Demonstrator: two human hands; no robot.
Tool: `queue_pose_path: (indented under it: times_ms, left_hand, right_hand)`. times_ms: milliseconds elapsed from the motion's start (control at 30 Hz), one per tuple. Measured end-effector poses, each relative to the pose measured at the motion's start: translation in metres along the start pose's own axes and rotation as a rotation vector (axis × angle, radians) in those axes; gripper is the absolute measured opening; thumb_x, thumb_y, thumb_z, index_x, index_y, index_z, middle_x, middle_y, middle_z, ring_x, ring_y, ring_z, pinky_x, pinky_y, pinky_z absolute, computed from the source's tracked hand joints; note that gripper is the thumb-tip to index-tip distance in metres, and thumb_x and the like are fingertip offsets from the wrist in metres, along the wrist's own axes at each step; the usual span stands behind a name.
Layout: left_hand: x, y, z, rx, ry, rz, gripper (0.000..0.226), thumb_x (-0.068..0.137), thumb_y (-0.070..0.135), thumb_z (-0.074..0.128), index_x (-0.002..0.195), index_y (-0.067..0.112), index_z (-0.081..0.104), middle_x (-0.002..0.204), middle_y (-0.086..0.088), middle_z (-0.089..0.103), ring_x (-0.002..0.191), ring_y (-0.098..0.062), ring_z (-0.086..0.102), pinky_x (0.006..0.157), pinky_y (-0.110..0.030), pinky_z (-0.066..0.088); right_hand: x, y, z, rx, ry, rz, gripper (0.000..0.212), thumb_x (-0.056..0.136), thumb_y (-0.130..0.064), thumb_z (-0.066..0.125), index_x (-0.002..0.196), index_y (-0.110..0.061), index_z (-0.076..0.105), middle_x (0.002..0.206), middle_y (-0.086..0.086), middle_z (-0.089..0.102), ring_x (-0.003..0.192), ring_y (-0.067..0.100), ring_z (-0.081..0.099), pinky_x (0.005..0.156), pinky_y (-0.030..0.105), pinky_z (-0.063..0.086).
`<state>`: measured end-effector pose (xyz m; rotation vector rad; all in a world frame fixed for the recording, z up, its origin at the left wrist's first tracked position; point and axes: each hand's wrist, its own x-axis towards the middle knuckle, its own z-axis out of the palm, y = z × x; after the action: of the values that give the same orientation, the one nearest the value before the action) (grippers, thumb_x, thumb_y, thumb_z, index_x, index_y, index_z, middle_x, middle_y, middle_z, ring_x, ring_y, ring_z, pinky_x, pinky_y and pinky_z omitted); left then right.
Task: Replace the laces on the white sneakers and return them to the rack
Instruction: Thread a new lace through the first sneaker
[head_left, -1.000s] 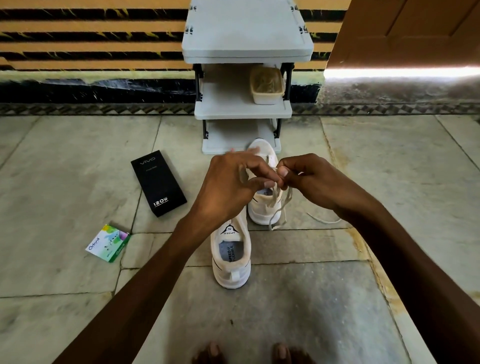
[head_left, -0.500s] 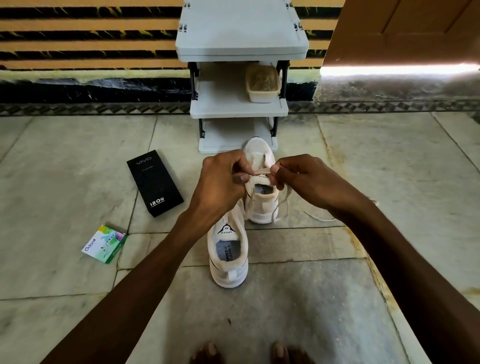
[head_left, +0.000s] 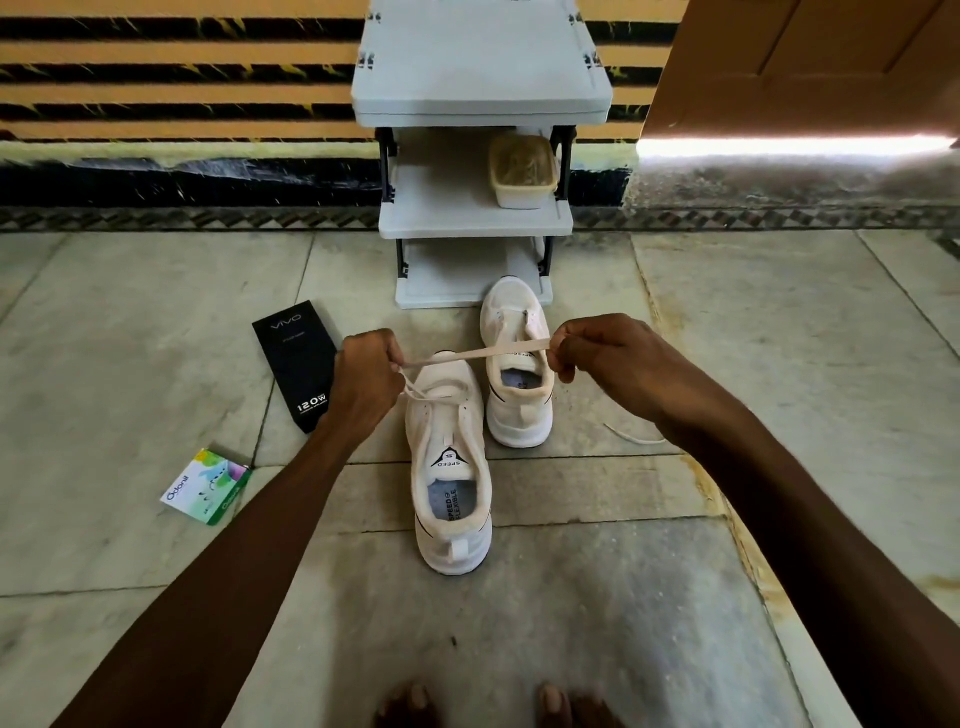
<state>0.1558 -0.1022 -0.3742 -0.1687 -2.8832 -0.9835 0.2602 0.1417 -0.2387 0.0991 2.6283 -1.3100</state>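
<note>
Sneakers: I count two, both white with black trim, standing on the floor (head_left: 727, 322) before one rack (head_left: 478, 78). The near sneaker (head_left: 449, 493) has its heel toward me. The far sneaker (head_left: 519, 410) stands just beside its toe, near the bottom shelf. My left hand (head_left: 366, 379) and right hand (head_left: 608, 358) each pinch one lace (head_left: 478, 355), taut between them above both sneakers; a strand drops from the left hand to the near sneaker. One loose lace (head_left: 634, 436) lies right of the far sneaker. One tub (head_left: 522, 171) sits on the middle shelf. One box (head_left: 296, 364) and one packet (head_left: 205, 486) lie left, well apart. Open floor lies right of the pair.
</note>
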Motion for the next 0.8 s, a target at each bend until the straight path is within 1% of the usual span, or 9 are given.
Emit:
queue_pose_path:
  times_ms: [133,333,400,467,533,600,633,700,800]
  left_hand:
    - [0.007,-0.004,-0.002,0.035,0.006,-0.056,0.026,0.071,-0.014,0.059,0.065,0.011,0.06,0.073,-0.007,0.066,0.067,-0.022,0.061,0.064,-0.03,0.051]
    - [0.011,-0.016,-0.009,0.07,0.027,-0.182,0.018,0.073,-0.013,0.064,0.073,0.005,0.065,0.081,-0.016,0.068,0.073,-0.029,0.066,0.07,-0.038,0.057]
    - [0.014,-0.016,-0.012,0.091,0.026,-0.211,0.017,0.075,-0.012,0.064,0.075,0.005,0.066,0.084,-0.016,0.068,0.075,-0.028,0.064,0.072,-0.036,0.056]
    - [0.018,-0.015,-0.014,0.099,0.033,-0.228,0.018,0.075,-0.012,0.063,0.075,0.005,0.066,0.085,-0.016,0.068,0.077,-0.028,0.065,0.072,-0.036,0.056]
    - [0.021,-0.015,-0.016,0.091,0.045,-0.236,0.018,0.074,-0.012,0.063,0.075,0.006,0.067,0.086,-0.017,0.068,0.079,-0.031,0.066,0.075,-0.04,0.058]
    - [0.021,-0.014,-0.017,0.091,0.046,-0.242,0.018,0.074,-0.011,0.063,0.075,0.006,0.068,0.086,-0.017,0.069,0.08,-0.032,0.066,0.076,-0.041,0.058]
    - [0.022,-0.014,-0.017,0.094,0.041,-0.244,0.017,0.074,-0.01,0.063,0.076,0.005,0.069,0.086,-0.017,0.069,0.081,-0.031,0.067,0.077,-0.042,0.058]
    - [0.021,-0.012,-0.016,0.099,0.033,-0.243,0.015,0.075,-0.01,0.064,0.079,0.003,0.071,0.086,-0.017,0.07,0.081,-0.03,0.067,0.078,-0.041,0.058]
    - [0.019,-0.011,-0.015,0.095,0.037,-0.235,0.015,0.076,-0.009,0.064,0.079,0.004,0.071,0.085,-0.015,0.07,0.08,-0.029,0.067,0.075,-0.037,0.058]
  right_hand:
    - [-0.003,-0.003,0.0,-0.019,0.011,-0.002,0.035,0.097,-0.018,0.044,0.07,-0.018,0.066,0.052,-0.017,0.056,0.041,-0.006,0.044,0.045,0.01,0.03]
    - [-0.007,-0.005,-0.009,-0.023,0.07,0.015,0.029,0.092,-0.021,0.051,0.073,-0.019,0.073,0.069,-0.005,0.069,0.039,-0.001,0.041,0.042,0.012,0.029]
    - [-0.009,-0.007,-0.012,-0.031,0.097,0.002,0.027,0.09,-0.023,0.054,0.071,-0.021,0.074,0.071,-0.004,0.07,0.041,-0.001,0.042,0.042,0.011,0.03]
    - [-0.011,-0.008,-0.014,-0.052,0.119,-0.017,0.026,0.089,-0.025,0.058,0.071,-0.024,0.076,0.07,-0.005,0.071,0.044,-0.001,0.045,0.046,0.014,0.033]
    - [-0.013,-0.01,-0.015,-0.092,0.14,-0.042,0.025,0.089,-0.029,0.062,0.07,-0.027,0.077,0.068,-0.006,0.072,0.046,0.002,0.048,0.051,0.023,0.038]
    - [-0.016,-0.011,-0.016,-0.131,0.162,-0.078,0.024,0.089,-0.034,0.066,0.069,-0.029,0.078,0.065,-0.005,0.071,0.052,0.01,0.055,0.055,0.032,0.043]
    - [-0.017,-0.012,-0.016,-0.136,0.174,-0.092,0.023,0.088,-0.037,0.068,0.069,-0.029,0.078,0.064,-0.005,0.071,0.058,0.016,0.061,0.059,0.035,0.046]
    - [-0.019,-0.013,-0.017,-0.13,0.201,-0.115,0.024,0.085,-0.043,0.07,0.068,-0.029,0.078,0.061,-0.008,0.07,0.065,0.015,0.066,0.066,0.032,0.049]
    - [-0.022,-0.014,-0.019,-0.123,0.248,-0.13,0.026,0.081,-0.049,0.073,0.067,-0.028,0.078,0.059,-0.011,0.069,0.063,0.006,0.065,0.062,0.024,0.048]
